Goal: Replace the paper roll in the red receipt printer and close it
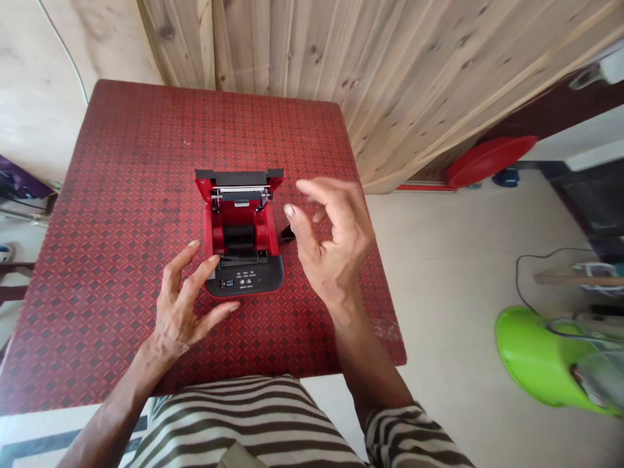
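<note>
A small red and black printer (pixel 247 268) stands on the table with its lid (pixel 238 179) raised, showing a red inner bay with a black roller-like part. Printed icons mark its black front panel. My left hand (pixel 182 305) is at the printer's front left corner, fingers spread, the index fingertip at the edge of the panel; whether it touches I cannot tell. To the right of the printer, my right hand (pixel 336 240) hovers with thumb and fingers apart, holding nothing. A small black object (pixel 287 233) shows between that hand and the printer, partly hidden.
The table (pixel 146 143) has a red patterned top, with a wood-plank wall (pixel 292 52) behind it. On the floor to the right are a bright green plastic stool or bin (pixel 531 357) and a cable (pixel 519 273). A red basin-like object (pixel 487 159) leans farther back.
</note>
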Demonstrator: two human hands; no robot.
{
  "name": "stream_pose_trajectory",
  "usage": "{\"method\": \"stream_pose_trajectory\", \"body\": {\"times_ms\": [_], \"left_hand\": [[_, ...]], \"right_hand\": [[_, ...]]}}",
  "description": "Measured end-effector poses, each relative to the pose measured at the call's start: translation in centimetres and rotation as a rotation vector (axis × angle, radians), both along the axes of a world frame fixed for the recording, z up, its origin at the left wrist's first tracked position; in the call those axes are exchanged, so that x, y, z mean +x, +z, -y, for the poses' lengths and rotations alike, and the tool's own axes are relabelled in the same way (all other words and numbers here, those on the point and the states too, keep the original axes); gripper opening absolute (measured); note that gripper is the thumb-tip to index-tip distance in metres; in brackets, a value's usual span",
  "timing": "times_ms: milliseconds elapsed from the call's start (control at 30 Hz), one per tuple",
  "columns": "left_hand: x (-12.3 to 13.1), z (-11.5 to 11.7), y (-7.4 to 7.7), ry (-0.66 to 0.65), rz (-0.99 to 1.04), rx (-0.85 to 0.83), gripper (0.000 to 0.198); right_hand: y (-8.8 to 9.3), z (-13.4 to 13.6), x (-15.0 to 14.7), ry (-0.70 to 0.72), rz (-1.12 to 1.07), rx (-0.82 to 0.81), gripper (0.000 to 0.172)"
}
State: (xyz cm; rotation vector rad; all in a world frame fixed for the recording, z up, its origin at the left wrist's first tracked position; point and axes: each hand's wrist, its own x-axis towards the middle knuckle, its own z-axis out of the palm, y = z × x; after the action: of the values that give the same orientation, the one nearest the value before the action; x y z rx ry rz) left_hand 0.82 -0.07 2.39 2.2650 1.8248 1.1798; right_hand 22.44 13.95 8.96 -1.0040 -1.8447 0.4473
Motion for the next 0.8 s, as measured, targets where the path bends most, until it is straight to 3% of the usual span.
{"method": "stream_pose_trajectory", "body": {"times_ms": [167,300,367,700,800], "left_hand": [[0.0,-1.4,1.1,-0.108,-0.081,-0.128,0.069],[-0.1,-2.5,2.0,-0.151,-0.068,-0.127,0.055],[0.0,-2.7,2.2,-0.156,-0.041,-0.133,0.052],[-0.7,-3.7,3.6,-0.161,0.061,-0.208,0.023],[-1.3,-4.4,3.9,-0.158,0.037,-0.201,0.023]], "right_hand": [[1.3,-1.4,-0.6,0.077,0.110,0.108,0.027],[1.5,-1.0,-0.9,0.366,0.301,0.079,0.020],[1.2,-0.9,-1.0,0.471,0.400,0.052,0.020],[1.2,-0.4,-1.1,0.666,0.670,-0.199,0.020],[1.4,-0.2,-1.4,0.711,0.739,-0.253,0.019]]}}
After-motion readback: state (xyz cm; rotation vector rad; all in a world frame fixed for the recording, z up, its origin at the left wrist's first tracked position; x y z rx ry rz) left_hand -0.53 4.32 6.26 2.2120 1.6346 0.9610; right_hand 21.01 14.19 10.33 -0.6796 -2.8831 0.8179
